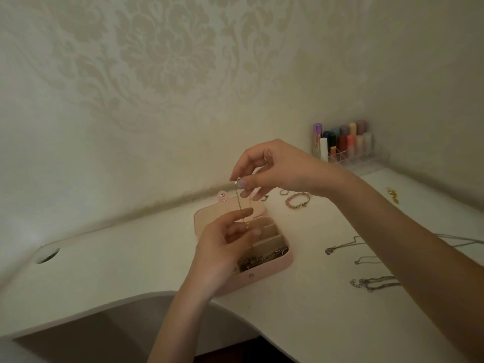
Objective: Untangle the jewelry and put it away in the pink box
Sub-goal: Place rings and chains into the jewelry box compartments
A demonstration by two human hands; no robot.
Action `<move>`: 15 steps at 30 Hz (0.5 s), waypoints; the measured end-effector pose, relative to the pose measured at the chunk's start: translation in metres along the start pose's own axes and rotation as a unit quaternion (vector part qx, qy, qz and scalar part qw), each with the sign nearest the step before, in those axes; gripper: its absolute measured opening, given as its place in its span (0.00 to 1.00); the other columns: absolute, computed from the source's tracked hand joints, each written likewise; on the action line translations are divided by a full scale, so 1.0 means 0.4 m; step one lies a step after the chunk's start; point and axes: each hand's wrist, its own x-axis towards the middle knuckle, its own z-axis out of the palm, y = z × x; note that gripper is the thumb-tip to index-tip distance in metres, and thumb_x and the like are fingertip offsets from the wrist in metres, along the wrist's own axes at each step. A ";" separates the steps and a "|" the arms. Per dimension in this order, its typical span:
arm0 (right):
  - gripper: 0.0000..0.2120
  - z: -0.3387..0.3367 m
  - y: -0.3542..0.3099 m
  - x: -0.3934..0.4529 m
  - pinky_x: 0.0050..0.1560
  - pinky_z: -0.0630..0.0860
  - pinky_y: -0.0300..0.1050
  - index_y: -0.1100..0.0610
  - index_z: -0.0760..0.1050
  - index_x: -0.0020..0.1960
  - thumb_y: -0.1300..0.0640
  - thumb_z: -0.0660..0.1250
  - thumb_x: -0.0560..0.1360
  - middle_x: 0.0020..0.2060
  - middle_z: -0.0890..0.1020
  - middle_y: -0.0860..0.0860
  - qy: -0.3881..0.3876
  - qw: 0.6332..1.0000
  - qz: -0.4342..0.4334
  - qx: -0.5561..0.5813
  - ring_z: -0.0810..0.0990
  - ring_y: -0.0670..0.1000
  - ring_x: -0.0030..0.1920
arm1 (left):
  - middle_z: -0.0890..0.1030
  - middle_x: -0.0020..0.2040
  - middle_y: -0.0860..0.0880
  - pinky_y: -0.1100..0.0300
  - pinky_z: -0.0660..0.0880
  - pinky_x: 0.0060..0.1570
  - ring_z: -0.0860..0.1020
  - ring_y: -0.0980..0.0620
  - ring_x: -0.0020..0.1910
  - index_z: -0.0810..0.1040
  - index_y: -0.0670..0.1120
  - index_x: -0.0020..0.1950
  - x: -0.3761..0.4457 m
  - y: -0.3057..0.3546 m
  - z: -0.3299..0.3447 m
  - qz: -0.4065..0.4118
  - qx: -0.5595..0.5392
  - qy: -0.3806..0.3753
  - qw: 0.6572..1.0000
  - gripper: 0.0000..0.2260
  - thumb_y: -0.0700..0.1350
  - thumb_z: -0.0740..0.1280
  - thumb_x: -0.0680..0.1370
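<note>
Hanging between the two hands, a thin gold chain (239,203) is held above the open pink box (272,268) in the head view. Its upper end is pinched between the thumb and forefinger of the right hand (277,166), whose other fingers are loosely curled beneath. Lower down, the chain is met by the left hand (225,244), whose forefinger and thumb are bent around it; whether it is truly pinched there cannot be told, as the strand is too fine.

The pink box is set on the white table (131,263), directly under the left hand, with its lid (207,214) laid back toward the wall. Cream dividers are seen inside, and a dark tangle of jewelry (264,258) is lodged in the near compartment.

To the right of the box, well apart from it, several silver necklaces (372,282) are spread on the table, partly covered by the right forearm. Behind the box, near the wall, a pink beaded bracelet (297,200) and a small ring (284,192) are laid. A gold piece (392,194) is seen at the far right. A clear organizer of lipsticks (345,144) is placed in the corner.
</note>
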 end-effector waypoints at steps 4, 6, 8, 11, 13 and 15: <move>0.05 -0.053 0.017 -0.004 0.37 0.78 0.37 0.56 0.81 0.47 0.61 0.73 0.72 0.39 0.85 0.51 0.010 0.990 0.049 -0.135 0.82 0.45 0.38 | 0.85 0.35 0.54 0.76 0.70 0.38 0.82 0.62 0.38 0.79 0.48 0.50 -0.018 -0.009 -0.006 0.038 0.012 0.058 0.998 0.08 0.37 0.70 0.75; 0.05 -0.075 0.027 -0.009 0.37 0.76 0.38 0.56 0.81 0.47 0.60 0.73 0.72 0.38 0.85 0.49 -0.035 0.980 0.096 -0.171 0.83 0.45 0.37 | 0.85 0.35 0.54 0.73 0.71 0.38 0.82 0.61 0.38 0.78 0.47 0.44 -0.021 -0.023 -0.010 0.046 0.036 0.072 0.996 0.05 0.37 0.70 0.75; 0.05 -0.082 0.037 -0.011 0.37 0.76 0.37 0.55 0.81 0.48 0.59 0.73 0.72 0.38 0.85 0.48 -0.079 0.970 0.129 -0.191 0.83 0.44 0.38 | 0.84 0.35 0.53 0.73 0.71 0.37 0.81 0.61 0.38 0.79 0.48 0.41 -0.023 -0.039 -0.011 0.060 0.085 0.087 0.991 0.06 0.37 0.71 0.74; 0.05 -0.070 0.049 -0.008 0.35 0.74 0.34 0.54 0.81 0.47 0.58 0.73 0.72 0.38 0.85 0.46 -0.136 0.953 0.157 -0.220 0.83 0.43 0.39 | 0.83 0.36 0.54 0.74 0.70 0.37 0.80 0.64 0.39 0.79 0.52 0.38 -0.030 -0.056 -0.009 0.075 0.149 0.089 0.982 0.09 0.37 0.71 0.73; 0.04 -0.056 0.058 -0.005 0.35 0.72 0.35 0.54 0.81 0.47 0.59 0.72 0.73 0.38 0.85 0.46 -0.181 0.936 0.173 -0.247 0.82 0.42 0.38 | 0.83 0.36 0.53 0.75 0.70 0.37 0.80 0.63 0.39 0.79 0.54 0.37 -0.032 -0.064 -0.006 0.076 0.161 0.081 0.981 0.12 0.36 0.72 0.72; 0.04 -0.044 0.067 -0.001 0.38 0.73 0.40 0.53 0.80 0.47 0.60 0.72 0.72 0.41 0.85 0.48 -0.225 0.920 0.174 -0.268 0.80 0.43 0.39 | 0.83 0.37 0.53 0.76 0.70 0.38 0.80 0.62 0.40 0.78 0.55 0.36 -0.031 -0.068 -0.003 0.081 0.177 0.072 0.978 0.14 0.35 0.72 0.72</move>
